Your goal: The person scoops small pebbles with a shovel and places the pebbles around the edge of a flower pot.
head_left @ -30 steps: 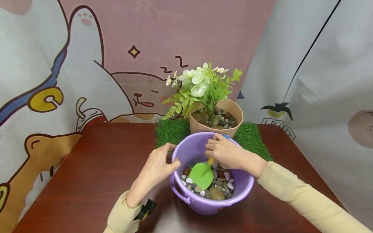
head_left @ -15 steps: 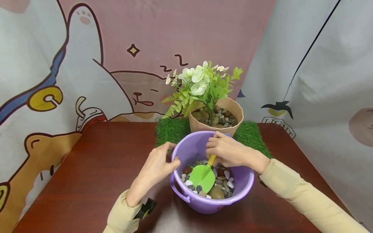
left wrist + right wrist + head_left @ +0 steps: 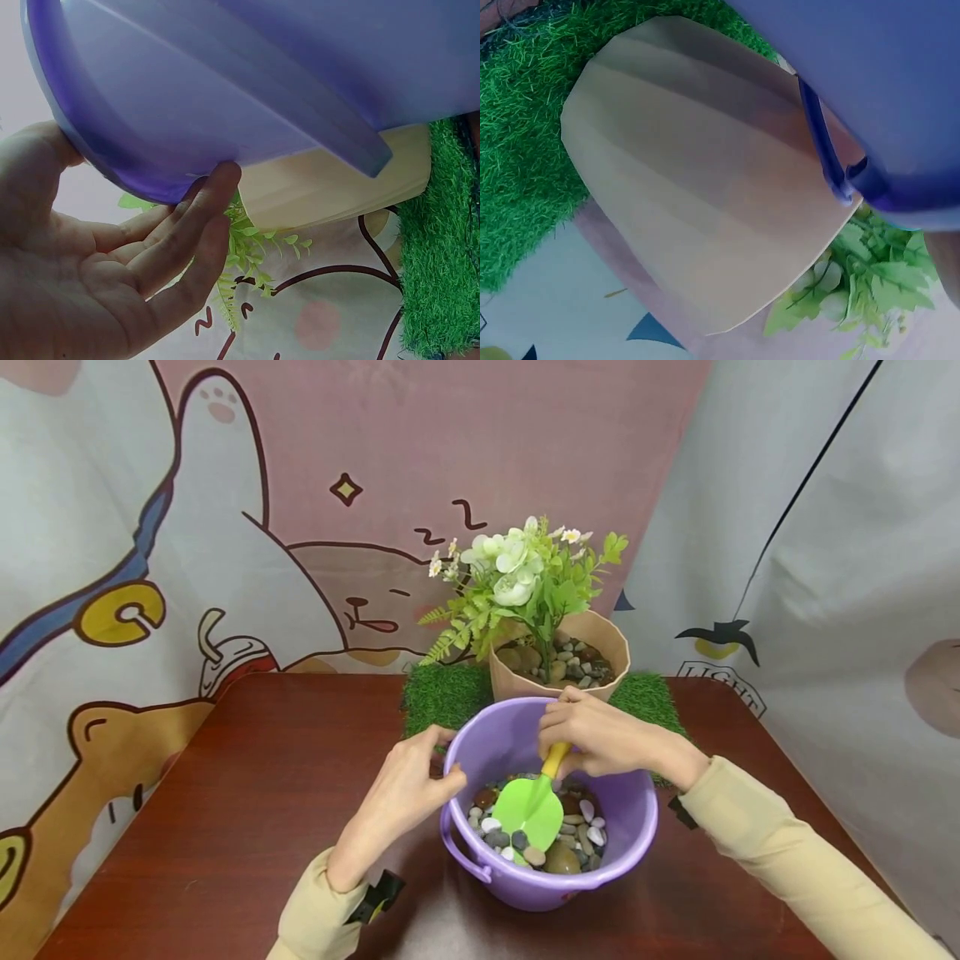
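A purple bucket (image 3: 517,881) with pebbles (image 3: 588,835) in the bottom stands on the table. My left hand (image 3: 401,785) holds its left rim, thumb over the inner side and fingers against the outside, as the left wrist view also shows from below. Inside the bucket, my right hand (image 3: 607,735) grips the yellow handle of a toy shovel (image 3: 528,810). The shovel's green blade slants down among the pebbles, and a few of them lie on its lower end. In the right wrist view the bucket wall (image 3: 900,90) hides the shovel and nearly all of the hand.
Right behind the bucket stands a beige flowerpot (image 3: 615,647) with white flowers, leaves (image 3: 551,593) and stones. It sits on a green turf mat (image 3: 446,697). The brown table (image 3: 300,777) extends to both sides, with a printed cloth (image 3: 337,427) hanging behind.
My right hand has shifted a little up and to the right with the shovel, baring more of the yellow handle. A few pebbles now lie on the blade's lower end. My left hand stays put.
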`<state>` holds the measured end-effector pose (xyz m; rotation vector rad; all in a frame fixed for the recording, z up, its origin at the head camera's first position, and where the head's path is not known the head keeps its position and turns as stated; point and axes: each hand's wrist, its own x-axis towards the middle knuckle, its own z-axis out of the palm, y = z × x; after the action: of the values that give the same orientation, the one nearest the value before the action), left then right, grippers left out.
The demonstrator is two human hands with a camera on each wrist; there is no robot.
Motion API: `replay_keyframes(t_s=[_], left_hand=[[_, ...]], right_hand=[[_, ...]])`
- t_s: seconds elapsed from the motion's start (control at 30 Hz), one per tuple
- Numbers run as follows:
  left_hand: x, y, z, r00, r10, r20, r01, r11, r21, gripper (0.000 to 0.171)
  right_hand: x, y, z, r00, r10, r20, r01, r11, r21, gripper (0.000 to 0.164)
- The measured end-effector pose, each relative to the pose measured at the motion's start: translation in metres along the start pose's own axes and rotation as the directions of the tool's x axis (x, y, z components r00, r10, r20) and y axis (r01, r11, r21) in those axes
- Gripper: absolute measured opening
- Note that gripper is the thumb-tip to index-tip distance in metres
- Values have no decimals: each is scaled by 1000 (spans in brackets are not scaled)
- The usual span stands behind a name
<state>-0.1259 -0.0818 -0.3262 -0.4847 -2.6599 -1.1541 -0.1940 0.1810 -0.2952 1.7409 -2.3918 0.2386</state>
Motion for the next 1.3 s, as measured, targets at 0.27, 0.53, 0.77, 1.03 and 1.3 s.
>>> replay_keyframes(t_s=[0.27,0.53,0.77,1.03,1.3], left_hand=[[0,0,0,1000,5,-1,-5,1000,-1,34],[0,0,1,1000,6,-5,-6,1000,-1,34],[-1,0,0,1000,12,-10,-12,1000,2,34],[-1,0,0,1000,12,-10,-12,1000,3,34],[-1,1,0,1000,10,-11,-10,1000,4,34]], right_hand=[[-6,5,-5,999,-3,-46,5,999,53,17],[-10,6,-6,995,7,-97,-1,998,61,19],[-14,5,-6,991,33,-127,-22,996,84,20],[-19,3,-6,986,42,-159,-31,997,70,22],[-27,3,-13,978,98,-185,-90,995,52,22]])
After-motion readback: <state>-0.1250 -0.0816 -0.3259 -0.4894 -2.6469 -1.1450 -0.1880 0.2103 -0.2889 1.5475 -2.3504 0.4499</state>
